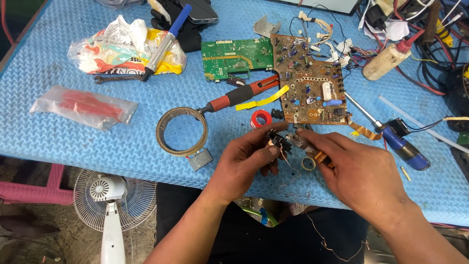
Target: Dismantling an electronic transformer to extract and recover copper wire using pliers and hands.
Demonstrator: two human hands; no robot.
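Note:
My left hand [246,159] pinches a small black component with a copper coil [279,142] just above the near edge of the blue mat [97,142]. My right hand [359,168] grips the same part from the right, fingertips touching its metal end. Thin copper wire [320,234] trails from it down over my lap. A brown circuit board [309,80] lies just beyond the hands. A small roll of clear tape [308,163] sits under my right fingers.
A green circuit board [237,57], a red-and-black soldering iron [239,97], a red tape roll [260,119] and a large brown tape ring [182,131] lie on the mat. A blue screwdriver [398,142] sits at right, plastic bags [127,46] at left. A white fan [110,195] stands below.

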